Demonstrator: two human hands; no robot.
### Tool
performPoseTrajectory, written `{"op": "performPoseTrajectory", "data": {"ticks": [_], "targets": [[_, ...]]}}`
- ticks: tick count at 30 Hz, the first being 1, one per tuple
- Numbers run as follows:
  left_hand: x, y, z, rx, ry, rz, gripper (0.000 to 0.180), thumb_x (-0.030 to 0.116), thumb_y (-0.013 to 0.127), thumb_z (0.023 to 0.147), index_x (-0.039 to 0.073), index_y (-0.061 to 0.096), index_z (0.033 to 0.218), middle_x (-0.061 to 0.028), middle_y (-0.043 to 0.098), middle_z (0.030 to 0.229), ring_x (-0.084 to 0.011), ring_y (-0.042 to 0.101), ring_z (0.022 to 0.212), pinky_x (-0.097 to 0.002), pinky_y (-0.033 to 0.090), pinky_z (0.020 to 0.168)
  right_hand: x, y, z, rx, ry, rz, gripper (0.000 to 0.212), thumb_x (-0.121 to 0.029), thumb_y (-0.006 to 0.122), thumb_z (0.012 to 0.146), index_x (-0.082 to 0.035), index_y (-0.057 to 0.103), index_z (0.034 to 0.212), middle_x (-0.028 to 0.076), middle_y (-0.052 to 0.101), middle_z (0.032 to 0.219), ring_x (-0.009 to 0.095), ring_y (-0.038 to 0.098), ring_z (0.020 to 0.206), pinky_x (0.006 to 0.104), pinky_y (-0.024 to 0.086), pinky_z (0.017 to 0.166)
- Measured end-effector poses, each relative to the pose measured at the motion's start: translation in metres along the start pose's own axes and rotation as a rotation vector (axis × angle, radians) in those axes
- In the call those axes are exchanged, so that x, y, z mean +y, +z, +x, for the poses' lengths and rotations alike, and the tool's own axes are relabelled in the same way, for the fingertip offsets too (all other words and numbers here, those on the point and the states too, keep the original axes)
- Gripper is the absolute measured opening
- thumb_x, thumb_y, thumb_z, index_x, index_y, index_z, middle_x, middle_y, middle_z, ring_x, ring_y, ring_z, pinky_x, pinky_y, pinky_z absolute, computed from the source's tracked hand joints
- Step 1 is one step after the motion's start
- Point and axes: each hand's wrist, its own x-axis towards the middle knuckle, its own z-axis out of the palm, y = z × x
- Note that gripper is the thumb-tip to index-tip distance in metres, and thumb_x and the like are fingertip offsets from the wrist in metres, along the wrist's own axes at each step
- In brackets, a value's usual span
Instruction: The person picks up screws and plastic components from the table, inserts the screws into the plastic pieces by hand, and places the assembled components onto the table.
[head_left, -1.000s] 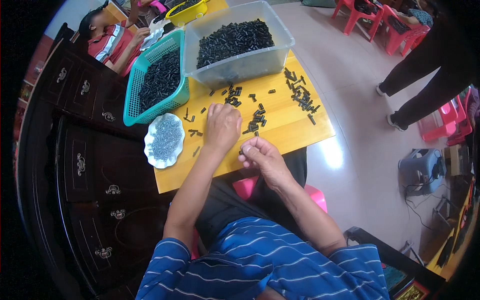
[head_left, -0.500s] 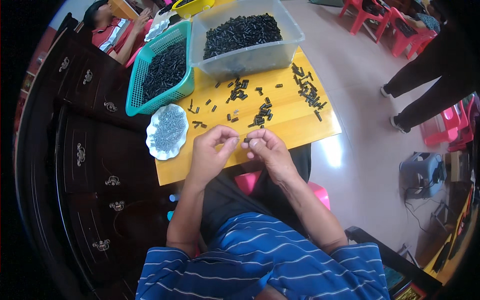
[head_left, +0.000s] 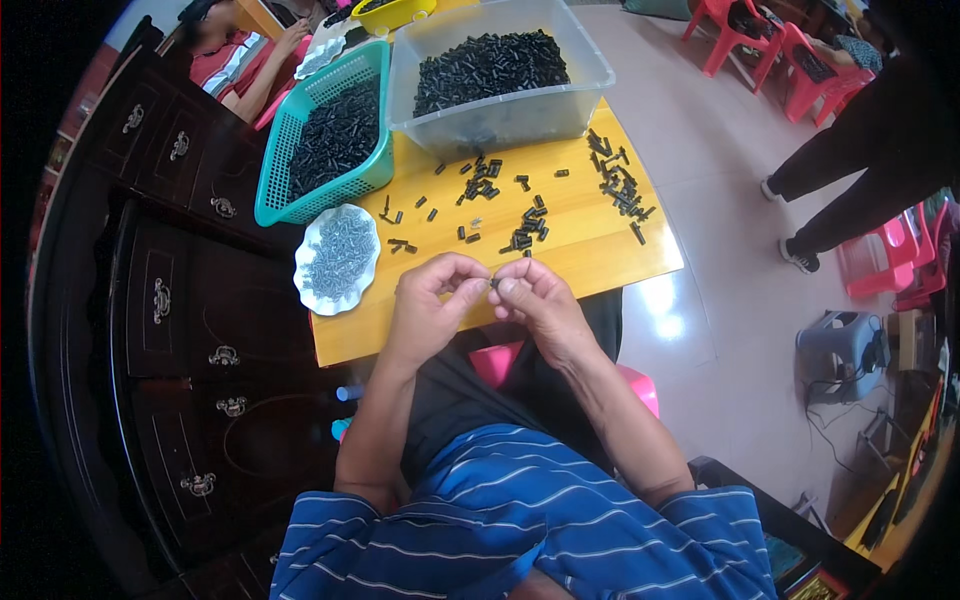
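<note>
Both hands meet at the near edge of the yellow table (head_left: 600, 262). My right hand (head_left: 545, 308) pinches a small black tubular piece (head_left: 495, 283) between thumb and forefinger. Against its end, the thumb and forefinger of my left hand (head_left: 430, 308) are pressed together; whatever they hold is too small to make out. Loose black tubular pieces (head_left: 483, 185) lie scattered just beyond the hands. Left of my left hand, a white scalloped dish (head_left: 368, 280) holds many small silvery metal pieces (head_left: 340, 255), screw-like in shape.
A teal basket (head_left: 268, 195) and a translucent tub (head_left: 500, 135), both full of black pieces, stand at the table's far side. Dark drawers (head_left: 170, 260) line the left. A seated person (head_left: 240, 65) is beyond the basket; another person's dark-trousered legs (head_left: 835, 170) are at right.
My left hand has moved slightly right, closing the small gap to the black piece in my right hand. My right hand stays nearly in place. The view has shifted slightly.
</note>
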Motion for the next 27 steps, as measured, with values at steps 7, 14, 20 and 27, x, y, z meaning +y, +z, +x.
{"op": "performPoseTrajectory", "data": {"ticks": [7, 14, 20, 27], "targets": [[-0.002, 0.0001, -0.0006, -0.01, 0.057, 0.044, 0.008, -0.001, 0.066, 0.089, -0.001, 0.065, 0.097, -0.0011, 0.064, 0.088, -0.0059, 0.058, 0.076, -0.0208, 0.047, 0.069, -0.0001, 0.0015, -0.0014, -0.063, -0.039, -0.06, 0.013, -0.016, 0.065, 0.094, -0.007, 0.058, 0.101, 0.003, 0.066, 0.09, 0.009, 0.058, 0.077, 0.0217, 0.048, 0.072], [-0.0011, -0.0067, -0.0031, 0.042, 0.078, 0.041, 0.007, -0.003, 0.065, 0.088, -0.001, 0.064, 0.095, -0.0012, 0.061, 0.092, -0.0052, 0.057, 0.079, -0.0198, 0.045, 0.07, -0.0019, 0.0001, -0.0001, 0.024, 0.004, -0.09, 0.019, -0.016, 0.059, 0.098, -0.007, 0.058, 0.114, 0.004, 0.067, 0.096, 0.009, 0.06, 0.079, 0.0221, 0.048, 0.074], [-0.0061, -0.0087, -0.0076, 0.072, 0.045, 0.054, 0.01, -0.003, 0.065, 0.088, -0.001, 0.063, 0.098, 0.0001, 0.061, 0.093, -0.0035, 0.056, 0.078, -0.0189, 0.044, 0.071, -0.0014, 0.0016, -0.0012, 0.018, 0.002, -0.041, 0.016, -0.016, 0.057, 0.1, -0.008, 0.056, 0.113, 0.005, 0.068, 0.098, 0.01, 0.062, 0.082, 0.0238, 0.048, 0.075], [-0.0052, -0.0024, -0.0096, 0.094, 0.064, 0.029, 0.017, -0.005, 0.065, 0.088, -0.001, 0.061, 0.105, -0.0012, 0.063, 0.094, -0.0047, 0.059, 0.082, -0.02, 0.047, 0.076, -0.0019, -0.0003, 0.0007, 0.046, 0.046, 0.05, 0.016, -0.02, 0.062, 0.098, -0.01, 0.056, 0.109, 0.001, 0.065, 0.102, 0.01, 0.063, 0.084, 0.0242, 0.049, 0.074]]}}
